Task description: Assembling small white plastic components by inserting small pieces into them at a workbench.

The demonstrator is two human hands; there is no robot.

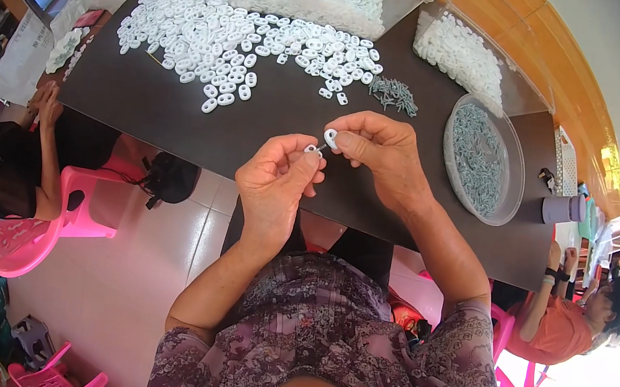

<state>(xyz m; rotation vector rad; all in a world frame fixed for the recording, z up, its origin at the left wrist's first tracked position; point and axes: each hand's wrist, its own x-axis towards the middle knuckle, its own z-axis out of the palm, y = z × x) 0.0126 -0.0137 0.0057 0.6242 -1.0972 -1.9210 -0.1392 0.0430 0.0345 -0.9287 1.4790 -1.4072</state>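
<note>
Over the near edge of the dark table (416, 224), both of my hands are closed in pinches, close together. Between thumb and fingers, my left hand (272, 180) grips a small white oval plastic piece (312, 149). A similar white piece with a hole (330, 138) is pinched in my right hand (388, 157). A thin dark pin (322, 147) shows between the two pieces; whether it sits in both is too small to tell. Farther back lie a heap of white two-holed oval pieces (191, 26) and a small pile of grey pins (393, 95).
A round clear tray (516, 195) holds many grey pins at the right. Two clear bins (408, 0) of white pieces line the back. A grey-purple cup (561, 210) stands near the right edge. People sit at both sides, with pink chairs (26, 242) at left.
</note>
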